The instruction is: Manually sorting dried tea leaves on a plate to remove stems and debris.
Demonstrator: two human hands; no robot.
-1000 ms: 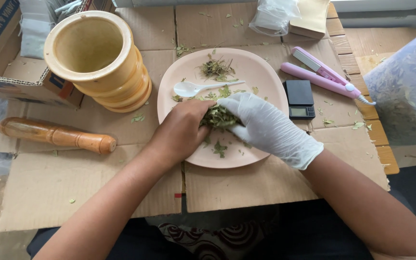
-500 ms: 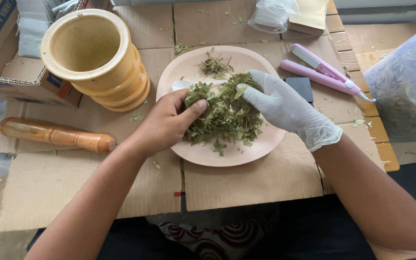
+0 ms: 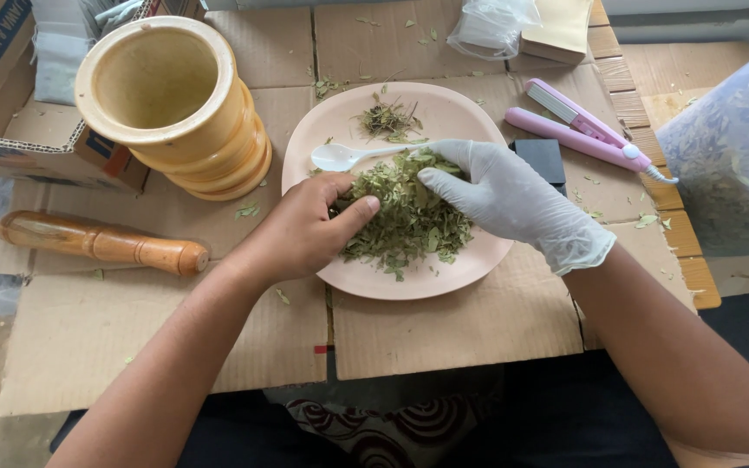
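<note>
Both hands are in the pile of dried green leaves (image 3: 405, 217) on the pale pink plate (image 3: 470, 264). The bare left hand (image 3: 305, 230) has its fingers curled loosely against the pile's left edge, thumb resting on the leaves, not clamped on anything. The gloved right hand (image 3: 504, 199) lies flat-ish on the pile's right side, fingers spread and pressing, nothing pinched. Just beyond the fingertips a white plastic spoon (image 3: 340, 156) lies on the plate, and past that a small clump of stems (image 3: 387, 120). Far side of the left hand: an empty wooden mortar (image 3: 166, 95), with the pestle (image 3: 101, 243) lying on the cardboard (image 3: 444, 334).
</note>
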